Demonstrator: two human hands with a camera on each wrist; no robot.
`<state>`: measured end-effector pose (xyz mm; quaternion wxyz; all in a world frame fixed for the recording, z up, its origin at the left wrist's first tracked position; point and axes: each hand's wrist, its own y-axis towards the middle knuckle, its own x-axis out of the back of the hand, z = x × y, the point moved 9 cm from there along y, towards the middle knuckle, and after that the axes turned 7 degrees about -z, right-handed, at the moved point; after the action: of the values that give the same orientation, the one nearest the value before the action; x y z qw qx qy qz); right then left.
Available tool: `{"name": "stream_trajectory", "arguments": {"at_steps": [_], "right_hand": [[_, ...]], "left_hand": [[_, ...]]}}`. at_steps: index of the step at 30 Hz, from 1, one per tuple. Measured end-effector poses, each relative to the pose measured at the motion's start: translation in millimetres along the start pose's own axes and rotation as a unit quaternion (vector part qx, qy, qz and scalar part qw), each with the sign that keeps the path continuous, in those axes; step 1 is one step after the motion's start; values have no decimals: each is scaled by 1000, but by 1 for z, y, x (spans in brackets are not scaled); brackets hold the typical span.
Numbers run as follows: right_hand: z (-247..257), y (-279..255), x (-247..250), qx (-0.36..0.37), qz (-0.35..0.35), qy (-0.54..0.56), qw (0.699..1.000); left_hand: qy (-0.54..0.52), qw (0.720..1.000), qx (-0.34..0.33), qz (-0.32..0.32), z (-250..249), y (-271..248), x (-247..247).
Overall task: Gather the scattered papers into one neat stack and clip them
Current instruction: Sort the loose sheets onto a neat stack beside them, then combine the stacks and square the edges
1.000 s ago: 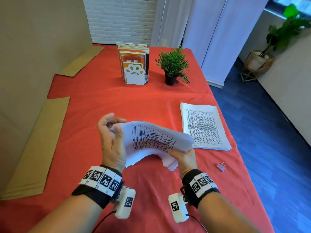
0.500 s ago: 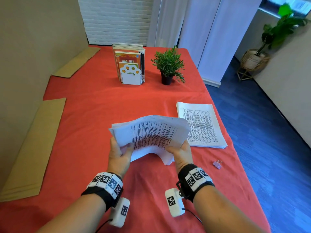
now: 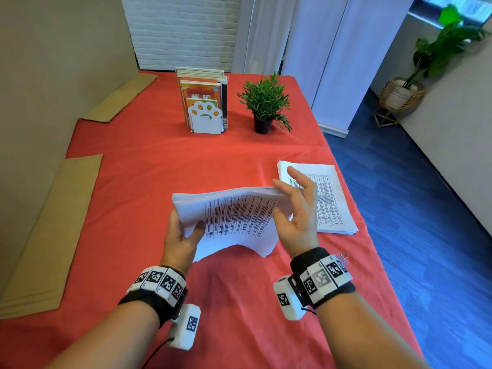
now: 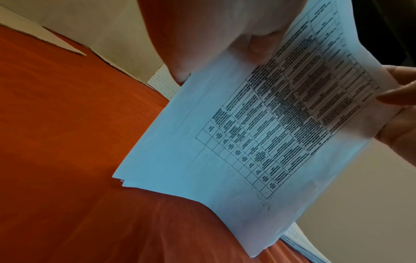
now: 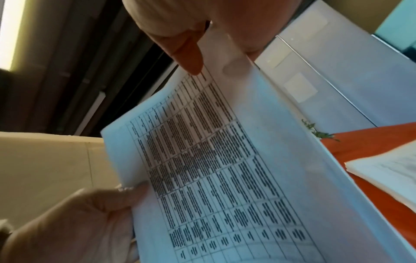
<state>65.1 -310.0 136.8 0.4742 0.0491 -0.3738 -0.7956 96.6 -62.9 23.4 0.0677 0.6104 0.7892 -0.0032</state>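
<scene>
A bundle of printed papers (image 3: 234, 217) is held above the red table (image 3: 149, 177), bowed, with its printed tables facing me. My left hand (image 3: 183, 233) grips its lower left edge, thumb in front (image 4: 258, 44). At the bundle's right edge my right hand (image 3: 295, 209) pinches the sheets, thumb on the printed side (image 5: 189, 58), other fingers loosely spread behind and over the top. A second flat stack of printed papers (image 3: 327, 198) lies on the table just right of my hands. A small pink binder clip (image 3: 344, 256) peeks out behind my right wristband.
At the back stand a book holder with a white paw bookend (image 3: 205, 115) and a small potted plant (image 3: 263, 102). Cardboard sheets (image 3: 50, 235) lie along the left side. The table's right edge (image 3: 372, 235) drops to a blue floor.
My left hand came down from the bundle's top left corner to grip its lower left edge. My right hand left the lower right corner and rose to the right edge, fingers spread.
</scene>
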Motion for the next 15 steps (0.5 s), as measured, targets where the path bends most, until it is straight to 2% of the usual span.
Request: {"name": "stream_trajectory", "arguments": {"at_steps": [2, 3, 4, 6, 8, 15], "right_hand": [[-6, -5, -1, -38, -4, 29, 999], [-14, -7, -2, -84, -8, 71, 994], [-25, -11, -4, -149, -16, 127, 981], [-48, -21, -11, -279, -35, 230, 932], [-65, -32, -19, -352, -37, 272, 895], [-84, -52, -35, -386, -1, 222, 895]], "left_hand": [[-9, 1000, 9, -1, 0, 0, -1], [-9, 1000, 15, -1, 1, 1, -1], [-6, 1000, 20, -2, 3, 2, 0], [3, 1000, 27, -4, 5, 2, 1], [6, 1000, 27, -4, 6, 2, -2], [50, 998, 42, -21, 11, -6, -9]]}}
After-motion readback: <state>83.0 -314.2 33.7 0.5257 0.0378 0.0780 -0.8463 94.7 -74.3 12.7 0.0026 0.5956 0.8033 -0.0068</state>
